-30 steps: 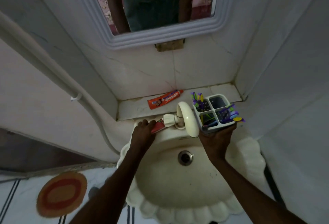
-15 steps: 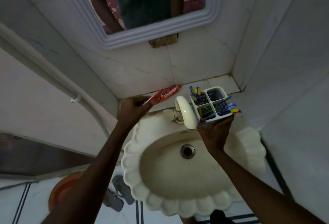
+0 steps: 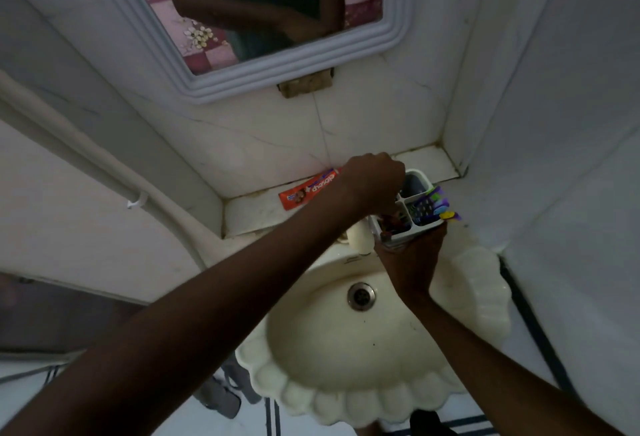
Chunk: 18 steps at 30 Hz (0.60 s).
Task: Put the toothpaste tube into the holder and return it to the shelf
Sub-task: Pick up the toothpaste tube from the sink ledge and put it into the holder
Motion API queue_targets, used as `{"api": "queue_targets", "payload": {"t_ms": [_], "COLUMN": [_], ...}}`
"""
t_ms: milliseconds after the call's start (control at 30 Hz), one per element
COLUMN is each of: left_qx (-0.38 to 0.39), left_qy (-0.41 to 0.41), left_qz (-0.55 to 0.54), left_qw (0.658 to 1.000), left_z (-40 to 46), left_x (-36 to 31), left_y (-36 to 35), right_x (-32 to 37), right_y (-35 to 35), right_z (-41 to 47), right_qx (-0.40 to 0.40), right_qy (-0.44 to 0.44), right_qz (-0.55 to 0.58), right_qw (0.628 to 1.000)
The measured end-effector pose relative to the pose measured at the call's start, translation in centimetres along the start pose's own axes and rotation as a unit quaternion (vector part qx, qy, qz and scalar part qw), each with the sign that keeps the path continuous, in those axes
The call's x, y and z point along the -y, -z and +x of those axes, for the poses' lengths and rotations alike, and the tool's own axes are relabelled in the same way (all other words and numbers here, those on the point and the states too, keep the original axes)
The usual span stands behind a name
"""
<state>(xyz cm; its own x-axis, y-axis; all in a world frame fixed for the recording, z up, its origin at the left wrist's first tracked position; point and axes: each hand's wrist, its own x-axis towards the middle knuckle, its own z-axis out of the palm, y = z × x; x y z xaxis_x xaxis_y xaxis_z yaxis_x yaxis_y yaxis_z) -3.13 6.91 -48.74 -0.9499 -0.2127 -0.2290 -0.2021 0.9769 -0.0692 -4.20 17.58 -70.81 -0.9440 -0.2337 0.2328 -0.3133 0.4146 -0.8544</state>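
Your right hand [image 3: 412, 259] grips the white holder [image 3: 410, 208] from below, keeping it upright over the back rim of the cream sink [image 3: 478, 300], just in front of the shelf [image 3: 256, 210]. The holder has four compartments; purple and yellow toothbrushes [image 3: 438, 201] stick out of the right-hand one. Your left hand [image 3: 372, 184] reaches across, knuckles up, with its fingers curled down over the holder's left compartments; what they pinch is hidden, so I cannot tell whether that hand is closed on anything. An orange toothpaste tube [image 3: 306, 191] lies flat on the shelf against the wall, its right end hidden behind your left hand. A white tap [image 3: 360, 238] shows just left of the holder. A mirror [image 3: 263, 2] hangs above.
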Motion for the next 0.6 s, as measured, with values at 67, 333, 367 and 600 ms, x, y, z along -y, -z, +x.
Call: {"api": "queue_targets", "payload": {"t_ms": [67,333,367,600], "left_qx": [-0.013,-0.095,-0.11,0.03], "left_qy": [-0.001,0.066,0.088,0.278], "left_qz": [-0.002,-0.139,-0.151,-0.241], "left_qw": [1.0,0.984,0.978,0.929], "left_z": [0.2,1.1,1.1,2.0], "left_x": [-0.7,5.9,7.4,16.0], "left_y": [-0.8,-2.4,-2.9,-11.5], "right_x": [0.2,0.1,-0.1,-0.3], "right_y": [0.0,0.0,0.1,-0.5], "right_z": [-0.1,0.0,-0.2,-0.1], "right_qx": [-0.003,0.013,0.016,-0.001], "right_qy": [-0.005,-0.044,-0.051,-0.062], "right_qz": [0.001,0.055,0.063,0.04], "right_qw": [1.0,0.997,0.997,0.997]}}
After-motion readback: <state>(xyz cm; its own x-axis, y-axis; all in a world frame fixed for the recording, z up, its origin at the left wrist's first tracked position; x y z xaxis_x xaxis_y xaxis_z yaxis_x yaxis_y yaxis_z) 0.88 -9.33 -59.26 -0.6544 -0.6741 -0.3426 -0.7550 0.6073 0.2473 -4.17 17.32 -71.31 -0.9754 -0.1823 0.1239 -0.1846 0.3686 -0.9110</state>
